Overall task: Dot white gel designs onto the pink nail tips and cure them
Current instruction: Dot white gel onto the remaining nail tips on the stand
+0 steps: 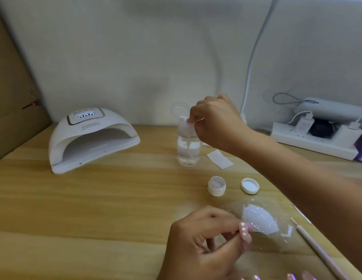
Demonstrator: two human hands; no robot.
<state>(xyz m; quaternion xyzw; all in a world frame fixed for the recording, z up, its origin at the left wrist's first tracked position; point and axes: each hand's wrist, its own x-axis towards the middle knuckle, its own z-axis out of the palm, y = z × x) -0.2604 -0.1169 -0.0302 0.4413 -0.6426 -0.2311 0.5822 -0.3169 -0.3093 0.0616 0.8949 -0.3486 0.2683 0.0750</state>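
Note:
My left hand pinches a pink nail tip with white dots near the table's front. My right hand holds a small white wipe pressed on top of a clear pump bottle whose lid is flipped open. An open white gel pot and its lid sit between the hands. A smear of white gel lies on a clear sheet. A dotting tool lies at the right edge. More pink nail tips show at the bottom edge.
A white curing lamp with a lit display stands at the back left. A spare white wipe lies beside the bottle. A power strip with chargers and cables sits at the back right. A cardboard box stands on the left.

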